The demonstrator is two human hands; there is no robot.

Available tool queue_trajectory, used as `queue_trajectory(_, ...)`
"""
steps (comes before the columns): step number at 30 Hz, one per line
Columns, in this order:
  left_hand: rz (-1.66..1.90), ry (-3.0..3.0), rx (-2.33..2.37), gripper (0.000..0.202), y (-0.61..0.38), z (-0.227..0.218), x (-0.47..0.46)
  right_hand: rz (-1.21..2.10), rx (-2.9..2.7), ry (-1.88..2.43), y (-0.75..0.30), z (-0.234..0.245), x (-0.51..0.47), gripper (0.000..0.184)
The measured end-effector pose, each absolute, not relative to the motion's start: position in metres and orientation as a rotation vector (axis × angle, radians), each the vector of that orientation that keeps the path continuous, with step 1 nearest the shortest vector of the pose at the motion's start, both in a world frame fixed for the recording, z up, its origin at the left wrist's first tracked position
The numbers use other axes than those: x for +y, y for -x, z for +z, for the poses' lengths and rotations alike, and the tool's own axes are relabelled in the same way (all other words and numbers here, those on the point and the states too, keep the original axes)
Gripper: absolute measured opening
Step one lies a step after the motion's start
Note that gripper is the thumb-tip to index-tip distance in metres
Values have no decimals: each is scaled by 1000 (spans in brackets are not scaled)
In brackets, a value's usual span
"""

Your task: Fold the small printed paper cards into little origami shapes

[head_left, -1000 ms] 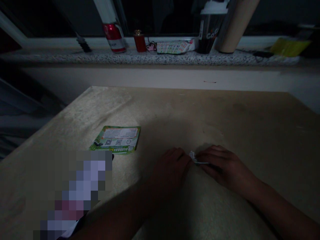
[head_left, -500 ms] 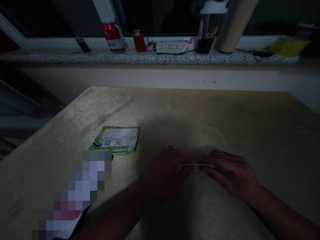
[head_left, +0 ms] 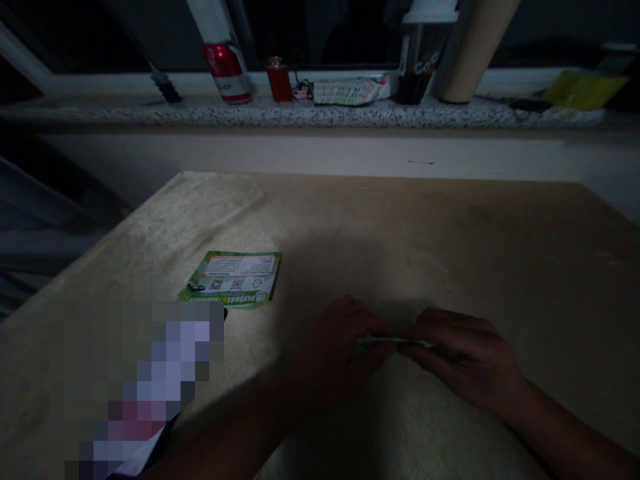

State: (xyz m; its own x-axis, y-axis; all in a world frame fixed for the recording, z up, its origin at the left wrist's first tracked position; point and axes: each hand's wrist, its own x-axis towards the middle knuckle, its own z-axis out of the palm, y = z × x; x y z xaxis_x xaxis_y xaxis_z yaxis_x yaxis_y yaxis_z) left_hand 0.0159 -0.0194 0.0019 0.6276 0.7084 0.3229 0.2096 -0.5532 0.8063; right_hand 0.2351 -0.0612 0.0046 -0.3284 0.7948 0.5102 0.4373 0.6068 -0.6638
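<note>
Between both hands, low over the table, is a thin flat piece, pale and seen edge-on; its kind cannot be made out. My left hand pinches its left end between thumb and fingers. On the other end, my right hand has its thumb below and its fingers above. The two hands are close together, fingertips almost meeting. A green printed card with codes and text lies flat, to the left of my left hand.
A pixelated object lies at the lower left of the tan table. Behind it, a granite sill holds a red-and-white bottle, an orange-red small bottle, a wrapper, a lidded cup and a cardboard tube.
Both hands have shifted slightly down towards me and a little closer together, still pinching the thin piece, which now tilts slightly. The green card has stayed in place.
</note>
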Motion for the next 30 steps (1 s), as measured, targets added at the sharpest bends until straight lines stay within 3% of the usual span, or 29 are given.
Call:
queue_trajectory(7, 859, -2173, 697, 5, -15, 2, -22, 487, -1998, 959, -233, 8, -62, 3)
queue_trajectory(30, 835, -2318, 663, 7, -13, -2, -21, 500, -2055, 993, -231, 9, -63, 8)
